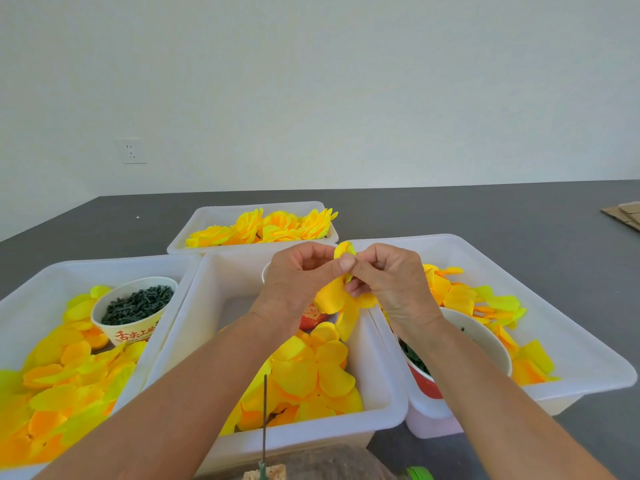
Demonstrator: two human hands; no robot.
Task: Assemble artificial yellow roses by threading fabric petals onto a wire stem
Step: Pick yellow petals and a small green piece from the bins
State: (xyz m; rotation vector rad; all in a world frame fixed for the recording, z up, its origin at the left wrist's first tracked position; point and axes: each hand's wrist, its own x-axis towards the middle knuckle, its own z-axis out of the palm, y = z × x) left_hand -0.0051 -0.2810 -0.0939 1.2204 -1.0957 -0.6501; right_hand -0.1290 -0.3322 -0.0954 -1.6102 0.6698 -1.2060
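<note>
A dark grey table (485, 209) carries four white plastic bins. The middle bin (221, 306), nearest the viewer, serves as the landmark. The left bin (41, 289) sits touching its left side, and the right bin (571, 344) sits against its right side. The far bin (194, 226) stands just behind it. Flattened cardboard (623, 216) lies well off to the right, near the table's far edge.

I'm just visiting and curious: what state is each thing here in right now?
Left hand: pinches the petal piece.
Right hand: pinches the same piece.
Petal piece: held up above the middle bin, lobes hanging.
Wire stem: upright, untouched.
Far bin: holds finished roses.
Middle bin: partly filled with petals.
Left cup: full of dark green pieces.
</note>
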